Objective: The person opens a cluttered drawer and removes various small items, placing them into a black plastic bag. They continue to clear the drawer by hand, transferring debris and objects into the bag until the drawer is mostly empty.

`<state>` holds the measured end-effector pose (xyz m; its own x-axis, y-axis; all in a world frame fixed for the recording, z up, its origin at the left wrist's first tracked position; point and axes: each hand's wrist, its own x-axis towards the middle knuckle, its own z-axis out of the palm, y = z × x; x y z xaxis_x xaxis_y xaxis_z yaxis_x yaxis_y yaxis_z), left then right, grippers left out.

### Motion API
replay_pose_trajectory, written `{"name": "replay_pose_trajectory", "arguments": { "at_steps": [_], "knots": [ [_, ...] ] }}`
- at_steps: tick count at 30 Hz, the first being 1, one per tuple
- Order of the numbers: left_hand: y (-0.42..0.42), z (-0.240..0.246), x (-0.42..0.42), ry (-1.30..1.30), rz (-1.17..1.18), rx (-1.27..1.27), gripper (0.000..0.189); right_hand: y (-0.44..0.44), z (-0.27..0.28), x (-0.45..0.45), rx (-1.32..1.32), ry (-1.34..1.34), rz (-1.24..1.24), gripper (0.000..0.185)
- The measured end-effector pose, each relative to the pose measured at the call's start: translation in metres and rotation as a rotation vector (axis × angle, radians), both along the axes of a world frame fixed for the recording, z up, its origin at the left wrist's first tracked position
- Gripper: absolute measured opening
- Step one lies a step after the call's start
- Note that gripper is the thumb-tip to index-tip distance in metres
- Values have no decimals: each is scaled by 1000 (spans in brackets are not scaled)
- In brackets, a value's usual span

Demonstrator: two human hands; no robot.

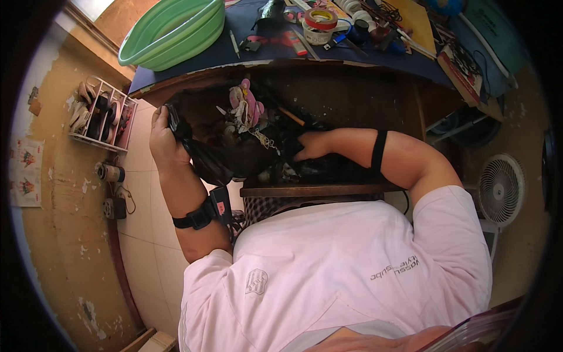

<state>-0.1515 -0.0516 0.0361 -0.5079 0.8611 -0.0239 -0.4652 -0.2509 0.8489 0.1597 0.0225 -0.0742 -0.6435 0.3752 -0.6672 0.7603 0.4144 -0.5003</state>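
Note:
My left hand point(163, 140) grips the edge of a black plastic bag point(210, 160), holding it up at the left side of a pulled-out wooden drawer point(308, 191). Inside the bag's mouth lie a pink plastic item point(251, 104) with rounded ends, crumpled whitish scraps and a tangled cream cord point(264, 140). My right hand point(311, 144) reaches into the drawer against dark plastic on the bag's right side. Its fingertips are partly hidden in shadow, so its grip is unclear. A thin brown stick point(291, 115) lies just behind it. Small pale scraps point(289, 170) lie near the drawer's front.
Above the drawer, the desk top point(193, 70) bears a green basin point(176, 44), a pen point(235, 44), tape rolls on a white tub point(320, 28) and cables. A shoe rack point(105, 114) stands left on the tiled floor; a white fan point(500, 191) stands right.

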Motion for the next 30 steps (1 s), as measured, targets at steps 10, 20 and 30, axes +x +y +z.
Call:
{"name": "replay_pose_trajectory", "arguments": {
  "at_steps": [10,20,30],
  "knots": [
    [-1,-9,-9,7,-35,-34,15,-33,16,-45,-240,77,-443,79],
    [-3,2,6,-7,21,-41,21,-47,-3,-79,175,126,-107,84],
    [-4,5,11,-18,-24,-8,19,-33,1,6,-135,-99,149,84]
  ]
}}
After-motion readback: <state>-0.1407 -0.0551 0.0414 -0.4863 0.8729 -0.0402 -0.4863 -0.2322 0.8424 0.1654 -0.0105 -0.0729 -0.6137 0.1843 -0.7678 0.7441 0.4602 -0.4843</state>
